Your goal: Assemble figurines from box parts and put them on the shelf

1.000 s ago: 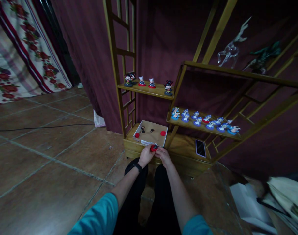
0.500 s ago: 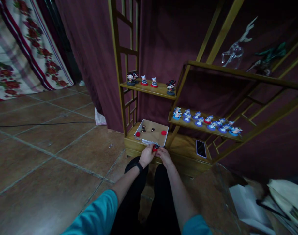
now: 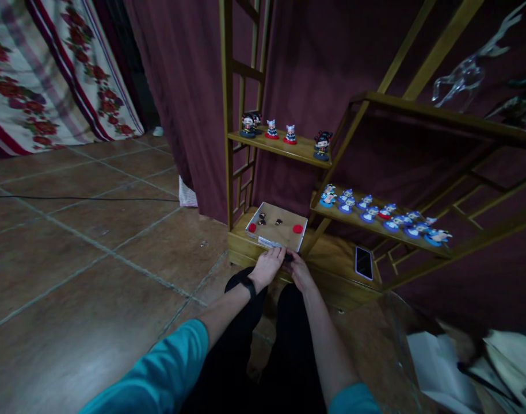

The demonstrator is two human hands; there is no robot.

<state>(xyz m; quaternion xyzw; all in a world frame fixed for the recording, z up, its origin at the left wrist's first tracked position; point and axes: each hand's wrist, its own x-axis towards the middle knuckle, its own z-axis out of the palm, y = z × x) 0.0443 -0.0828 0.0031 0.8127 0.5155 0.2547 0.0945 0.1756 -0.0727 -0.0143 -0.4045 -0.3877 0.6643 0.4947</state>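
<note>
My left hand [image 3: 268, 267] and my right hand [image 3: 300, 272] meet just in front of the shallow cardboard box [image 3: 305, 228]. Between their closed fingers is a small figurine [image 3: 288, 258]; only a dark part of it shows, and the rest is hidden by the fingers. Inside the box lie a red disc-shaped base [image 3: 297, 229] at the right, another red piece [image 3: 252, 228] at the left, and several small dark figure parts [image 3: 279, 222].
The box stands on the low wooden cabinet of a display shelf [image 3: 280, 148]. Several figurines [image 3: 370, 214] line its shelves. A phone [image 3: 363, 263] lies at the right of the cabinet top. Above stands a clear deer ornament [image 3: 464, 77]. A white box [image 3: 439, 368] is on the floor at right.
The view has shifted, so the shelf appears further right. The figurine has turned between my hands: its red base showed before, and now only a dark part does.
</note>
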